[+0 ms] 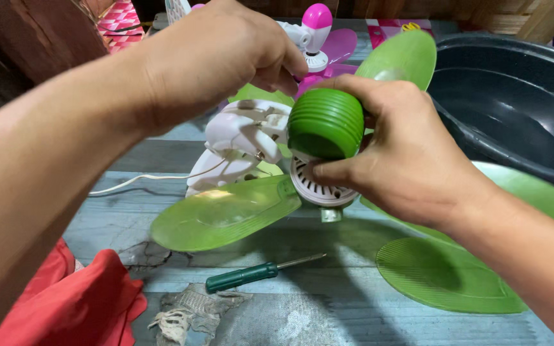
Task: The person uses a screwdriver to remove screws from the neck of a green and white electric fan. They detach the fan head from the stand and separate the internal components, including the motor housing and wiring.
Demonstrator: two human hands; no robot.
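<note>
Red cloth (78, 301): I see it crumpled at the table's near left corner.
Rag (187, 314): grey and frayed, just right of the cloth.
Screwdriver (254, 273): green handle, lying flat on the blue table (328, 320), apart from both hands.
Left hand (216, 61): I have it raised over the fan, fingertips pinched narrowly together on something small near the white bracket (245, 138); what it pinches I cannot tell.
Fan (325, 186): small, green blades spread out, white vented hub facing me, lifted above the table's middle.
Right hand (405, 154): fingers wrapped around the fan's ribbed green cap (325, 122), thumb on the hub.
Basin (514, 96): dark, far right.
</note>
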